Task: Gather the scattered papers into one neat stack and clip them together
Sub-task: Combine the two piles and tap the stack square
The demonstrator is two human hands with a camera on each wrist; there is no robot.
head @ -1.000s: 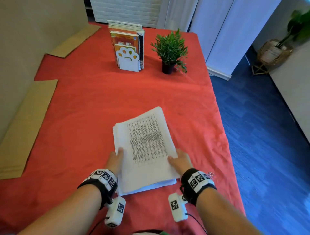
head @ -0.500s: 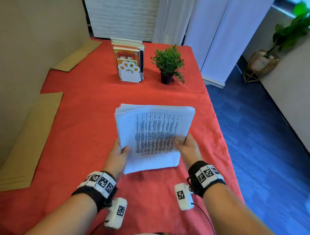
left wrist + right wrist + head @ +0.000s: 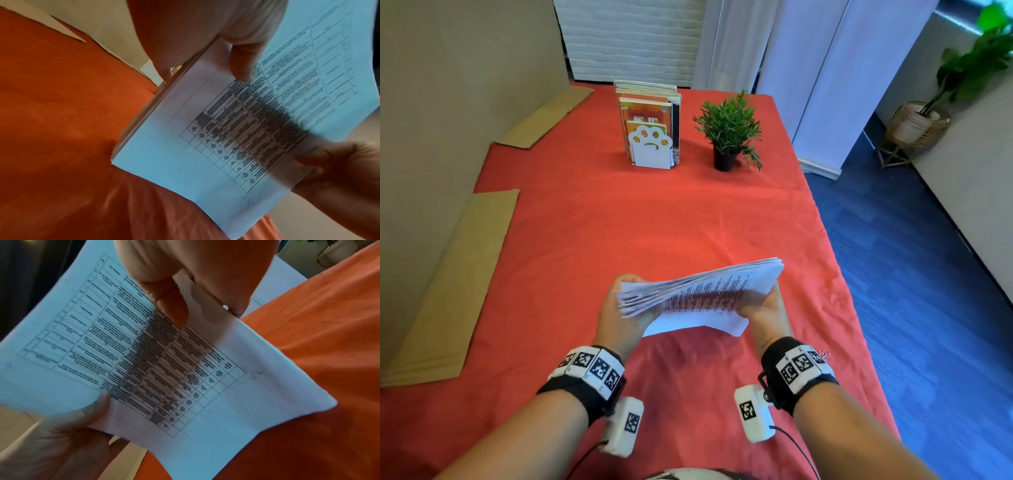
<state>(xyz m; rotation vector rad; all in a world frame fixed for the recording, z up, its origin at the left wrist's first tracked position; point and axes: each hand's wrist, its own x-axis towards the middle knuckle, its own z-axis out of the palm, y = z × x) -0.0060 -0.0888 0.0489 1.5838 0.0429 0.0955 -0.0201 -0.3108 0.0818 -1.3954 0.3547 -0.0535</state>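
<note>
Both hands hold the white paper stack (image 3: 702,294) above the near middle of the red tablecloth (image 3: 654,222), with the printed table facing me and the top leaning away. My left hand (image 3: 616,315) grips its left edge, where the sheet edges fan unevenly. My right hand (image 3: 763,308) grips the right edge. In the left wrist view the thumb (image 3: 244,65) lies on the top sheet of the stack (image 3: 216,146). In the right wrist view the thumb (image 3: 168,301) presses the printed page (image 3: 164,369). I cannot tell whether the lower edge touches the cloth.
A paw-shaped bookend with books (image 3: 650,133) and a small potted plant (image 3: 729,133) stand at the far end. Cardboard sheets (image 3: 448,284) lie along the left wall. The table's right edge drops to blue floor (image 3: 911,274). A small metal object, possibly a clip (image 3: 823,353), shows beside my right wristband.
The stack lay flat a second ago; both hands lifted it, turned it sideways and stood it up. It has since come lower and tilted away.
</note>
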